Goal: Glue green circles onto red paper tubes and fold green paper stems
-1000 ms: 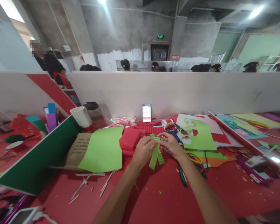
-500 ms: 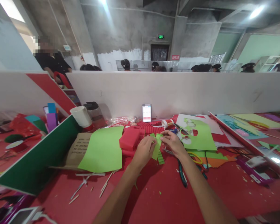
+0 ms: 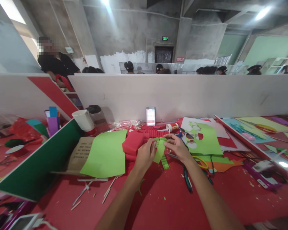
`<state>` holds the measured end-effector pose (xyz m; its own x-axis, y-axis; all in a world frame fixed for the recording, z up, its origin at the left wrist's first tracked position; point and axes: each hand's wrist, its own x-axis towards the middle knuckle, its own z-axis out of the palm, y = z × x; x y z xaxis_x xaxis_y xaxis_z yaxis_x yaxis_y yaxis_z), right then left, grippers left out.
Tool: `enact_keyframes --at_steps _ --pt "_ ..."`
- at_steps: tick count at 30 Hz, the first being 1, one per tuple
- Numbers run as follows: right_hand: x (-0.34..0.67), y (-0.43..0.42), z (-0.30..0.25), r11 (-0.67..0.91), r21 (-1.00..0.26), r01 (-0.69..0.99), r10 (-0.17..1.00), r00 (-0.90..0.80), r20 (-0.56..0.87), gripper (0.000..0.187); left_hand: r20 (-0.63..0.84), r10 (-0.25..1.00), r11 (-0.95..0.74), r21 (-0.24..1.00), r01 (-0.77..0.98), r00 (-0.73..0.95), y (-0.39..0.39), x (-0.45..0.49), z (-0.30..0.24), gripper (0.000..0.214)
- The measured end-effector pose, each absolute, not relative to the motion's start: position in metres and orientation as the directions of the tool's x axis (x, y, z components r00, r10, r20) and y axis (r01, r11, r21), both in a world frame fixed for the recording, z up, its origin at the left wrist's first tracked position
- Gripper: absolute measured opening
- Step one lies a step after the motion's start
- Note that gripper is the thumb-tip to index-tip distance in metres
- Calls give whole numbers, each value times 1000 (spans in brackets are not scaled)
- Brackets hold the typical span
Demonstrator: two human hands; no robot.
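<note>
Between my two hands is a strip of light green paper [image 3: 160,151], its upper end creased into folds. My left hand [image 3: 146,152] pinches its left side with thumb and fingertips. On the other side, my right hand [image 3: 178,146] grips the upper right edge between closed fingers. A pleated green paper strip [image 3: 165,163] hangs or lies just below; whether it joins the held piece I cannot tell. Close to my left hand sits a red paper-covered box [image 3: 132,142]. Pleated red paper [image 3: 153,131] lies behind my hands.
A large green sheet [image 3: 108,155] rests on cardboard at left. Right of my hands are pliers [image 3: 188,179], a green sheet with cut holes [image 3: 210,140] and a white tub [image 3: 172,127]. A phone [image 3: 151,116] leans on the white partition [image 3: 194,95]. A person [image 3: 56,62] stands beyond it.
My left hand has shifted slightly left and its fingers have straightened a little. The green paper strip has turned slightly between my hands. The person behind the partition has moved slightly right.
</note>
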<state>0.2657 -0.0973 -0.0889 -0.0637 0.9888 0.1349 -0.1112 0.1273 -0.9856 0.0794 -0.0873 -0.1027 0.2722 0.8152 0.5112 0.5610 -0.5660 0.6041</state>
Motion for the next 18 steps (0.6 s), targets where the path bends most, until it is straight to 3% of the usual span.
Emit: enact_keyframes --at_steps 10,18 --pt "262 -102 -87 134 -991 -15 971 -197 135 38 412 855 -488 845 220 315 -88 84 -96 30" --pt "263 -100 -90 166 -985 39 966 -208 155 33 379 871 -416 908 57 312 -83 86 -99 19"
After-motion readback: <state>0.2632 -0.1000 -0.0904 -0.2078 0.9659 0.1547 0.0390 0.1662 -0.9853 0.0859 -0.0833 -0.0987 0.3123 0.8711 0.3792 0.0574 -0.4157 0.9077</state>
